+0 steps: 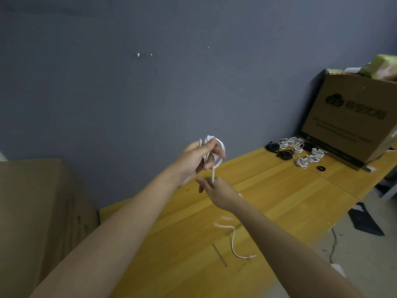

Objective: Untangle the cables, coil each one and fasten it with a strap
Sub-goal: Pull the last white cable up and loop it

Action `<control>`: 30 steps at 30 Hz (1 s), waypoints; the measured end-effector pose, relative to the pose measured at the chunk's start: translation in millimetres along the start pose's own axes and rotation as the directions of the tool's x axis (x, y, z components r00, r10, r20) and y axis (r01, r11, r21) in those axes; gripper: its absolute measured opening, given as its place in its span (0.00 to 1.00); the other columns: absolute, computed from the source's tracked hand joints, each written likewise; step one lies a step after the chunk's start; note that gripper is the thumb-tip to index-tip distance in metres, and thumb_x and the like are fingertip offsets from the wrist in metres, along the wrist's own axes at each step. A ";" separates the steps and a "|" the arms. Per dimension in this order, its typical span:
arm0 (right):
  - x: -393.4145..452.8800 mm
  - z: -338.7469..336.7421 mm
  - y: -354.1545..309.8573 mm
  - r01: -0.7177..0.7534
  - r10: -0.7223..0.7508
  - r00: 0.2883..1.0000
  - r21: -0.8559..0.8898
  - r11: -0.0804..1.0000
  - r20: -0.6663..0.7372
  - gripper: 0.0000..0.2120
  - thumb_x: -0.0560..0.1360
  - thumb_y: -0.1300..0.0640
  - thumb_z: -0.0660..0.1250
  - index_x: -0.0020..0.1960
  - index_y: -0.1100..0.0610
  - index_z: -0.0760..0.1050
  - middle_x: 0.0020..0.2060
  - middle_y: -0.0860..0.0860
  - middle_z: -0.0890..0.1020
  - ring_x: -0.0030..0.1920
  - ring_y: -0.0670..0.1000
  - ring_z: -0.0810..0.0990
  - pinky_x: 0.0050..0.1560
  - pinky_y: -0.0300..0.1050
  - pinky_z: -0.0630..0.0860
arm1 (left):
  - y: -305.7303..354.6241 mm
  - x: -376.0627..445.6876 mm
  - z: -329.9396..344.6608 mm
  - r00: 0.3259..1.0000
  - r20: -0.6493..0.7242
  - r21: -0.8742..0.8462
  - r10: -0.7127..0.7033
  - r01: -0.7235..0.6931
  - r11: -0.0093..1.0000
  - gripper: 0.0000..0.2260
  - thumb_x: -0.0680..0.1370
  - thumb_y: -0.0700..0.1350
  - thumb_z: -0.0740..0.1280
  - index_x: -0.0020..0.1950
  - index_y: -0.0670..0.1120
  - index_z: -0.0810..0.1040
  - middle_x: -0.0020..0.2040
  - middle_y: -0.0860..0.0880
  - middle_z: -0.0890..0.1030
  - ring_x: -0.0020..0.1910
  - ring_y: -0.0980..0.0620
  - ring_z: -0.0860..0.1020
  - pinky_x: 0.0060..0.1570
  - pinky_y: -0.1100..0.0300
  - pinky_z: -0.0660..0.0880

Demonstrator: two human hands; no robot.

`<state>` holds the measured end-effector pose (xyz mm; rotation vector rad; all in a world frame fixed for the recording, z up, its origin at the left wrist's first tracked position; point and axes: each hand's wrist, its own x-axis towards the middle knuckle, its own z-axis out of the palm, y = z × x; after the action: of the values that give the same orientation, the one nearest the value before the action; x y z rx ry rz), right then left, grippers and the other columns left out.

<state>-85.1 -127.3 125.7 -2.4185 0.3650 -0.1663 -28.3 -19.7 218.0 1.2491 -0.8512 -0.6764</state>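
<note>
- While both bare arms are reaching forward over the wooden table [268, 190], the left hand [196, 158] is holding a white cable [214, 168] up in the air, its fingers curling round several loops of it in front of the wall.
- A single strand is dropping from those loops to the right hand [217, 193], which is sitting just below the left; its fingers are pinching the strand, though blur is hiding the exact fingertips.
- The loose tail of the cable is trailing below the right forearm and lying on the tabletop in a soft curve, its plug end resting near the table's front edge.
- The table is showing a yellow-orange wood grain with faint seams, and it is standing against a flat blue-grey wall [150, 82] carrying a few small white chips.
- At the far right of the table, a heap of white cable bundles [300, 151] is lying mixed with black cables [279, 151], just beside a large cardboard box [352, 117] with dark printing.
- A small black ring-shaped item [321, 168] is lying near that heap.
- A second cardboard box [43, 201] is standing at the left, beside the table.
- A grey floor [365, 254] is showing at the lower right, with a dark flat object on it.
</note>
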 end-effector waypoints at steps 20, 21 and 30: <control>7.6 -26.8 20.3 0.267 -0.209 0.937 0.188 0.945 -0.281 0.14 0.82 0.57 0.58 0.38 0.48 0.71 0.31 0.45 0.71 0.32 0.42 0.69 0.37 0.39 0.66 | -8.2 -14.3 -37.5 0.964 0.167 0.294 -0.206 0.150 0.944 0.15 0.80 0.46 0.60 0.34 0.44 0.67 0.21 0.54 0.60 0.20 0.57 0.57 0.24 0.64 0.61; 6.8 -19.9 20.8 0.224 -0.156 0.952 0.249 0.942 -0.265 0.16 0.82 0.58 0.57 0.37 0.48 0.69 0.30 0.46 0.71 0.30 0.43 0.68 0.37 0.43 0.66 | -4.5 -15.6 -34.4 0.967 0.181 0.192 -0.181 0.146 0.971 0.13 0.78 0.48 0.60 0.36 0.43 0.69 0.20 0.54 0.61 0.19 0.58 0.57 0.23 0.65 0.62; -24.0 34.9 12.2 0.241 -0.230 0.964 -0.071 0.968 0.132 0.13 0.83 0.48 0.53 0.56 0.56 0.71 0.36 0.52 0.76 0.40 0.57 0.75 0.39 0.51 0.70 | -32.0 18.2 -32.3 0.972 -0.187 0.504 0.140 -0.027 0.863 0.09 0.84 0.44 0.54 0.61 0.42 0.67 0.66 0.47 0.73 0.47 0.57 0.80 0.54 0.64 0.71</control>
<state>-103.2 -107.7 90.6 -2.5391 0.0273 -0.1069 9.1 -24.3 186.8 1.7055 -0.9214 -0.2374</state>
